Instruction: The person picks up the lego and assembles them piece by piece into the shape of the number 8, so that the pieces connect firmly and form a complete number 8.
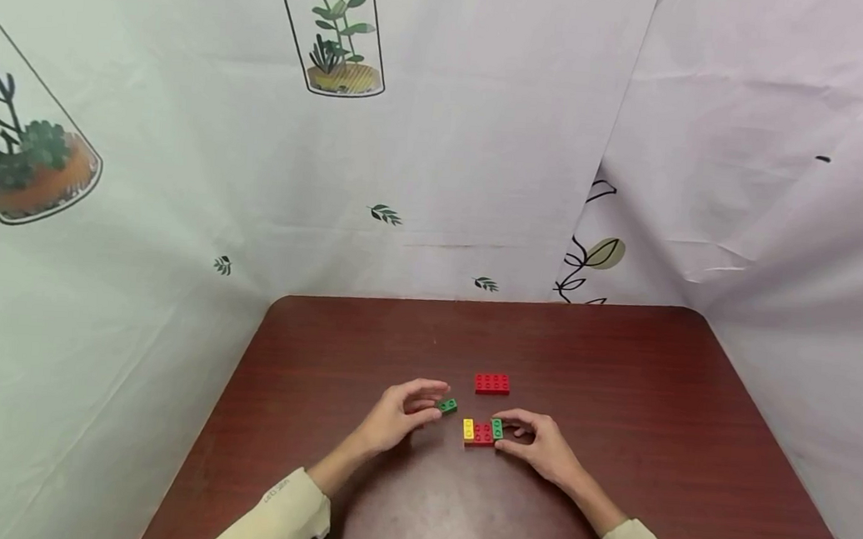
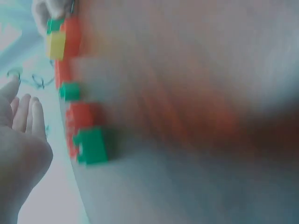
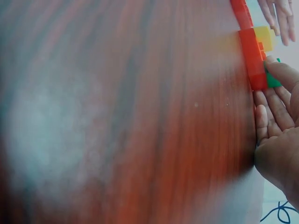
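My right hand point(image 1: 539, 448) pinches a small green toy brick point(image 1: 497, 429) between thumb and fingers, at the right end of a red toy brick point(image 1: 478, 436). A yellow toy brick point(image 1: 469, 429) sits on that red brick's left end, with bare red studs between. In the right wrist view, the thumb lies against the green brick point(image 3: 273, 80) on the red one point(image 3: 252, 60). My left hand point(image 1: 395, 413) hovers with fingers extended around a loose green brick point(image 1: 448, 406); the left wrist view shows its fingers point(image 2: 23, 114) straight and apart from the bricks.
A second red brick point(image 1: 492, 383) lies farther back on the dark brown table point(image 1: 583, 355). Another green brick point(image 2: 92, 145) and a red brick point(image 2: 80, 115) show in the left wrist view. Printed white cloth point(image 1: 483, 181) hangs behind the table.
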A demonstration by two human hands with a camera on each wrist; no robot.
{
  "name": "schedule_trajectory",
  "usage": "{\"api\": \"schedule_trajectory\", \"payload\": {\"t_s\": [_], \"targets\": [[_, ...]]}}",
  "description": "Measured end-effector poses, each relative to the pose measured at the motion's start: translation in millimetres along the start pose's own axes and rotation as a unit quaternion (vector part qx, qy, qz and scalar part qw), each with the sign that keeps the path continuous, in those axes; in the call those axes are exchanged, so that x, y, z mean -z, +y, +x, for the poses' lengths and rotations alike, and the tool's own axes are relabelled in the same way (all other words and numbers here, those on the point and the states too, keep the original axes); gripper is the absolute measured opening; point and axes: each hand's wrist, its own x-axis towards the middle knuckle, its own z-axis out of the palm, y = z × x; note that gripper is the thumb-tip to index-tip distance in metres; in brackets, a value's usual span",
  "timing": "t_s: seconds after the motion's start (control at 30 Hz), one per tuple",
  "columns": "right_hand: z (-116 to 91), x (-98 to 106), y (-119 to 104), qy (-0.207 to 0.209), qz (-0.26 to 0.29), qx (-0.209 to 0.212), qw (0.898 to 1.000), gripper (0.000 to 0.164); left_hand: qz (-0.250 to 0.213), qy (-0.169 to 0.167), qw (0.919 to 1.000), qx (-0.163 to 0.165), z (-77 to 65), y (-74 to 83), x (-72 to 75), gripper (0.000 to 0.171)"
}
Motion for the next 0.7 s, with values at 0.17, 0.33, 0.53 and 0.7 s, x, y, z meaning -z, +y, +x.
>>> {"api": "schedule_trajectory", "payload": {"t_s": [0.17, 0.33, 0.53, 0.7], "targets": [[-1, -1, 0, -0.002, -0.001, -0.016, 1.0, 0.037, 0.003, -0.02, 0.9997, -0.015, 3.4, -2.7, 25.9, 0.048], [0, -2, 4, 0.002, -0.006, -0.019, 1.0, 0.037, 0.008, -0.034, 0.9994, -0.005, 5.1, -8.1, 43.5, 0.05], [0, -1, 4, -0.004, -0.005, -0.016, 1.0, 0.037, 0.056, -0.042, 0.9973, 0.021, 5.1, -19.1, 55.9, 0.05], [0, 1, 2, -0.01, 0.002, -0.018, 1.0, 0.037, 0.053, -0.061, 0.9955, 0.049, 3.3, -26.7, 60.8, 0.051]]}}
